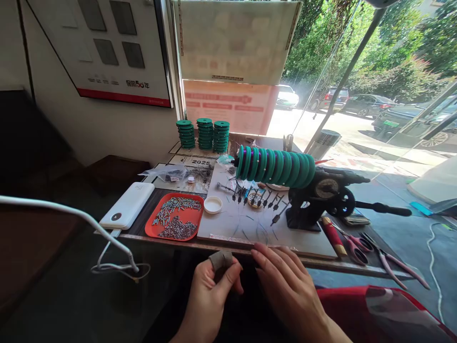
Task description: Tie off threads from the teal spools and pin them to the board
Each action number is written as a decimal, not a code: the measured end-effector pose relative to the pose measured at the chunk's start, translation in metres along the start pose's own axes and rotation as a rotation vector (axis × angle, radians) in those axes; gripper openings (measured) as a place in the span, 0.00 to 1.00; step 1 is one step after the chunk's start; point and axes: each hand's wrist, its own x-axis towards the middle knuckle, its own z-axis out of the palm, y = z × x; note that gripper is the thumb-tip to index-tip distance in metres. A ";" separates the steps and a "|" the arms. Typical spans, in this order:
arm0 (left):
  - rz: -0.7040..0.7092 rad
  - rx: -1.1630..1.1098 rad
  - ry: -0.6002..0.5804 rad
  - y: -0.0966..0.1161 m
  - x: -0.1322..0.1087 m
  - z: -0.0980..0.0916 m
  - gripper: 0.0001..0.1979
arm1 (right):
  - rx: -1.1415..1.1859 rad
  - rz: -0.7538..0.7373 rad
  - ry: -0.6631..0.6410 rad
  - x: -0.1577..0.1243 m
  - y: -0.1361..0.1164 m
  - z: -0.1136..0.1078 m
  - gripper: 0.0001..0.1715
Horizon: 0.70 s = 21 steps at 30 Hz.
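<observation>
My left hand (214,290) is in front of the table's near edge, thumb and fingers pressed together in a pinch. A grey wrap (220,259) goes round one of its fingers. Whatever sits between the fingertips, if anything, is too small to make out. To its right, my right hand (285,281) lies palm down with fingers stretched out, its fingertips close to the table edge. Beyond both hands is a pale board (221,224) with several dark small pieces and thin strands. An orange tray (148,227) of small metal parts is to the left.
A black hand-cranked device (303,209) carries a row of green spools (274,166). More green spools (204,136) stand stacked behind. A white power bank (130,205), white lid (213,205), red-handled tool (332,236), scissors (357,247) and pliers (387,262) lie around the table.
</observation>
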 end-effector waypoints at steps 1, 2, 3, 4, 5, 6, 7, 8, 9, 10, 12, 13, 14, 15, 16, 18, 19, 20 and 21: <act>-0.021 -0.023 -0.003 0.000 -0.002 0.001 0.15 | 0.018 0.007 -0.001 -0.003 -0.001 0.002 0.18; -0.037 -0.045 -0.002 -0.001 -0.003 0.002 0.15 | 0.036 0.028 0.014 -0.006 -0.002 0.004 0.19; -0.047 -0.063 0.004 -0.002 -0.005 0.002 0.14 | 0.050 0.055 0.040 -0.008 -0.003 0.006 0.20; -0.052 -0.075 0.011 -0.003 -0.007 0.003 0.12 | 0.054 0.077 0.067 -0.009 -0.004 0.008 0.19; -0.053 -0.081 0.015 -0.004 -0.009 0.004 0.11 | 0.048 0.088 0.080 -0.009 -0.005 0.008 0.18; -0.044 -0.079 0.017 -0.005 -0.010 0.005 0.11 | 0.033 0.088 0.071 -0.008 -0.005 0.008 0.15; -0.027 -0.070 0.023 -0.006 -0.011 0.005 0.11 | 0.021 0.076 0.040 -0.006 -0.004 0.007 0.13; -0.007 -0.058 0.034 -0.006 -0.011 0.005 0.10 | 0.025 0.055 -0.013 -0.003 -0.003 0.005 0.12; 0.009 -0.052 0.042 -0.007 -0.011 0.004 0.10 | 0.051 0.036 -0.087 0.001 -0.001 0.001 0.11; 0.015 -0.064 0.018 -0.006 -0.010 0.002 0.08 | 0.101 0.031 -0.178 0.006 0.002 -0.004 0.12; -0.020 -0.160 -0.166 -0.001 -0.006 -0.003 0.09 | 0.238 0.062 -0.380 0.016 0.007 -0.016 0.14; -0.055 -0.219 -0.318 0.004 -0.004 -0.006 0.12 | 0.305 0.078 -0.473 0.022 0.009 -0.023 0.15; -0.092 -0.253 -0.482 0.010 -0.001 -0.009 0.15 | 0.354 0.082 -0.541 0.028 0.011 -0.030 0.15; -0.117 -0.251 -0.629 0.018 0.002 -0.012 0.18 | 0.384 0.074 -0.584 0.034 0.013 -0.037 0.16; -0.124 -0.201 -0.736 0.025 0.005 -0.015 0.19 | 0.405 0.046 -0.602 0.039 0.015 -0.044 0.17; -0.066 -0.030 -0.841 0.038 0.011 -0.019 0.16 | 0.416 -0.031 -0.599 0.046 0.022 -0.058 0.17; -0.015 0.037 -0.869 0.041 0.013 -0.021 0.15 | 0.403 -0.050 -0.561 0.048 0.027 -0.063 0.17; 0.043 0.071 -0.874 0.040 0.015 -0.022 0.15 | 0.365 -0.036 -0.475 0.048 0.033 -0.068 0.17; 0.091 0.072 -0.857 0.037 0.016 -0.024 0.16 | 0.308 0.001 -0.358 0.046 0.039 -0.071 0.16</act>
